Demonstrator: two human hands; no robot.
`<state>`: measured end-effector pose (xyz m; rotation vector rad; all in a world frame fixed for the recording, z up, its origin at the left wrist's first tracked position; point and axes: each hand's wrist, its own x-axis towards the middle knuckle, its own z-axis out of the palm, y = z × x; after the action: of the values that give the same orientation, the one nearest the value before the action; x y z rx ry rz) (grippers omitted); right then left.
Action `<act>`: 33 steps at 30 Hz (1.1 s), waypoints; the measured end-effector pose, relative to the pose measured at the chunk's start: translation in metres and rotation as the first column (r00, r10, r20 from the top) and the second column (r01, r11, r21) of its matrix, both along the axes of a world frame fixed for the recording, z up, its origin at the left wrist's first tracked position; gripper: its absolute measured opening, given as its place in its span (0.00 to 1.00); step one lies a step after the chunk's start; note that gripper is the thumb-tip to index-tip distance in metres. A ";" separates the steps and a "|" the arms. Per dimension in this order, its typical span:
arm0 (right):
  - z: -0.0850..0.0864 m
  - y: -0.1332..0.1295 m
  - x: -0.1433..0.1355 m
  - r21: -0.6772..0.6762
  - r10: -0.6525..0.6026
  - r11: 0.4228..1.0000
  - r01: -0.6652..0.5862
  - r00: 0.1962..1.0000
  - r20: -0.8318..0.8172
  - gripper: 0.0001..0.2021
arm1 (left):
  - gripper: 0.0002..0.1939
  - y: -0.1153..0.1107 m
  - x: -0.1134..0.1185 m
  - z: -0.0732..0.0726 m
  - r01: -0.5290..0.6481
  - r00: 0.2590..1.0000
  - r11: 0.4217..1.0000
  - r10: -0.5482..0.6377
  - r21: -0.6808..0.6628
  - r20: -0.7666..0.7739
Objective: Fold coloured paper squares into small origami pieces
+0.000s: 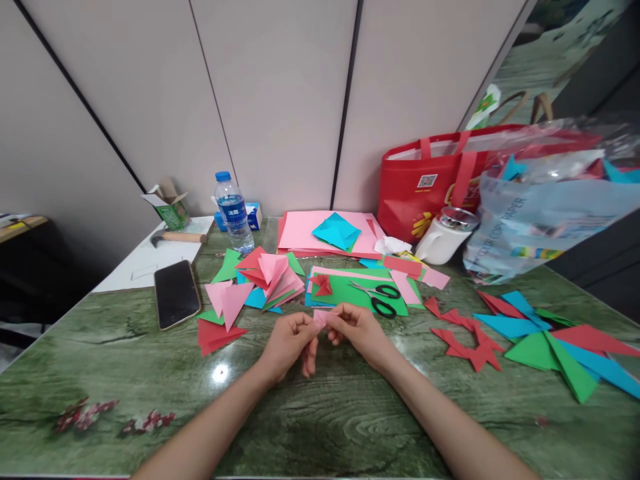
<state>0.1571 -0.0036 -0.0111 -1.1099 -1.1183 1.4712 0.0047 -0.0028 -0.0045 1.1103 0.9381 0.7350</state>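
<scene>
A small piece of pink paper [321, 317] is held up between both hands above the front middle of the table. My left hand [294, 340] pinches its left side between thumb and fingers, and my right hand [356, 331] pinches its right side. Just behind them, scissors with black handles [384, 300] lie on green paper [340, 291], beside a small red folded piece [323, 285]. Pink, red, green and blue folded papers [275, 277] are heaped to the left of these. Red cut shapes [470, 343] rest to the right of my hands.
A phone [176, 293], a hammer [183, 237] and a water bottle [234, 215] are at the left. Stacked pink sheets [297, 232] lie at the back. A white mug [443, 239], a red bag [407, 193] and a plastic bag [540, 213] stand at the right, behind colored strips [535, 350].
</scene>
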 end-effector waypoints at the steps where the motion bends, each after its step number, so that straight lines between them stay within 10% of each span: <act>1: 0.000 0.001 0.001 0.012 -0.036 0.999 0.036 0.999 -0.002 0.16 | 0.14 0.001 0.000 -0.001 -0.005 1.000 1.000 0.006 0.020 -0.024; 5: -0.005 0.008 0.006 -0.001 -0.317 0.948 0.319 0.940 -0.125 0.17 | 0.12 0.008 -0.005 -0.009 -0.075 0.970 0.959 0.134 0.273 -0.204; 10: -0.014 0.018 0.017 -0.060 -0.500 0.865 0.498 0.850 -0.164 0.18 | 0.05 0.022 -0.020 -0.019 0.004 0.782 0.600 0.497 0.800 -0.376; 22: -0.021 0.021 0.018 -0.123 -0.460 0.887 0.445 0.831 -0.312 0.21 | 0.09 0.030 -0.027 -0.026 0.119 0.603 0.301 0.735 0.946 -0.309; 27: -0.019 0.021 0.017 -0.139 -0.505 0.862 0.487 0.807 -0.306 0.26 | 0.10 0.031 -0.030 -0.022 0.163 0.543 0.265 0.780 0.950 -0.311; 33: -0.015 0.019 0.016 -0.123 -0.512 0.859 0.498 0.830 -0.222 0.21 | 0.10 0.031 -0.029 -0.017 0.396 0.356 0.354 0.792 0.847 -0.497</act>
<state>0.1733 0.0151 -0.0257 -1.1196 -0.5451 1.1787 -0.0246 0.0286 -0.0212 2.7123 1.8241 0.9284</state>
